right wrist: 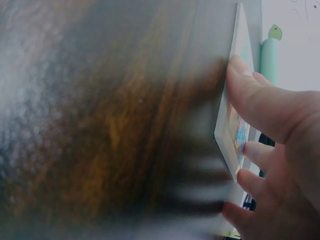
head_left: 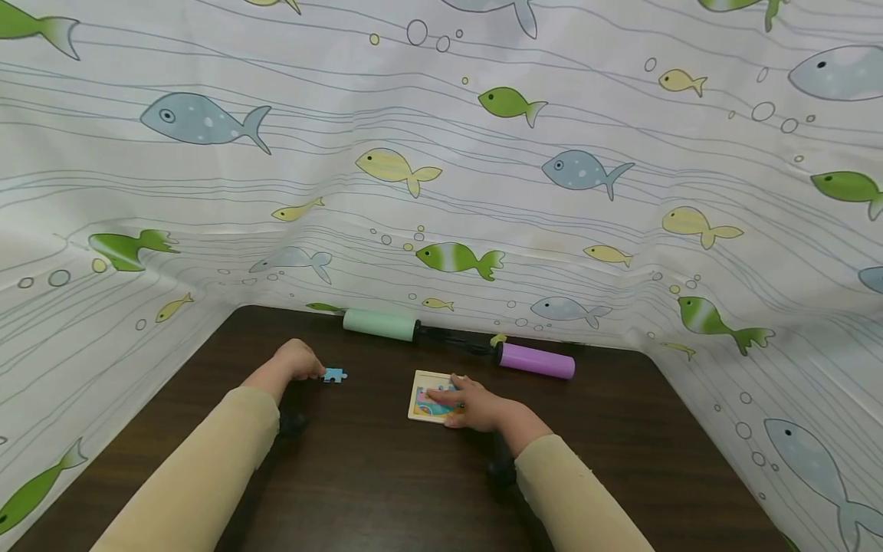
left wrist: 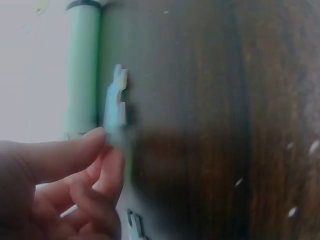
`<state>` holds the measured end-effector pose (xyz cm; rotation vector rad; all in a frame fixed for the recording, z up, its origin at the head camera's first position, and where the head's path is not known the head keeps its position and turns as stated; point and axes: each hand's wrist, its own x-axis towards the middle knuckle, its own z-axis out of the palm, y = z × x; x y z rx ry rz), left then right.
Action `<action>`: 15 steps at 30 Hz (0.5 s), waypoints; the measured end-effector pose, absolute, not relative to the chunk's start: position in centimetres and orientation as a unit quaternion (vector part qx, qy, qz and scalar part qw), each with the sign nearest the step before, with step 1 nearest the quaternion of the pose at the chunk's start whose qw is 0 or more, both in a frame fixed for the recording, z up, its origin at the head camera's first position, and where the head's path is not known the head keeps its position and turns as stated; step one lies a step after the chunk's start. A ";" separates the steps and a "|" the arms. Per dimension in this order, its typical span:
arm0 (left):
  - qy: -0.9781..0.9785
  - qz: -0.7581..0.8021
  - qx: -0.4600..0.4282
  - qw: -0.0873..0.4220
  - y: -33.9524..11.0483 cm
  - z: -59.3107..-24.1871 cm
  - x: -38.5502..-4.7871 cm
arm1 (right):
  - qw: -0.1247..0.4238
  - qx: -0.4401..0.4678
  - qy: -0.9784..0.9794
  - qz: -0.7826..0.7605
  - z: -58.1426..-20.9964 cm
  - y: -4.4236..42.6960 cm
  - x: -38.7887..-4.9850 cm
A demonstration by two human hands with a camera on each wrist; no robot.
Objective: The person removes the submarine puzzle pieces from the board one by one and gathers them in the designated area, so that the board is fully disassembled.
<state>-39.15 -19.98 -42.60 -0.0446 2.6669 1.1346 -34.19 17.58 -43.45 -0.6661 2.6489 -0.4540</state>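
Observation:
A light blue jigsaw piece [head_left: 334, 375] is pinched between the thumb and finger of the left hand [head_left: 297, 360]. In the left wrist view the piece [left wrist: 115, 102] is seen nearly edge-on, beyond the fingertips of the left hand [left wrist: 75, 185]. A small square puzzle board [head_left: 424, 406] with a pale frame and coloured picture lies on the dark table. The right hand [head_left: 479, 406] rests over its right side with fingers spread. In the right wrist view the thumb of the right hand [right wrist: 280, 145] touches the board [right wrist: 225, 125]; the hand covers part of the picture.
A mint green cylinder [head_left: 379, 324] and a purple cylinder [head_left: 536, 361], with black parts between them, lie along the back of the dark table [head_left: 372, 475]. Behind hangs a white fish-patterned cloth [head_left: 386, 92]. Another small pale blue piece [left wrist: 134, 225] shows below the left hand in the left wrist view.

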 end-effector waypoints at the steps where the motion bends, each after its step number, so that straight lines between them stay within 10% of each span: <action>1: 0.921 0.372 -0.012 0.111 -19.8 -42.6 -39.1 | 0.185 -0.237 0.940 -0.160 -43.4 17.6 -34.2; 15: 0.933 0.352 0.044 0.052 -10.7 -42.7 -39.2 | 0.183 -0.232 0.943 -0.155 -43.7 17.5 -34.2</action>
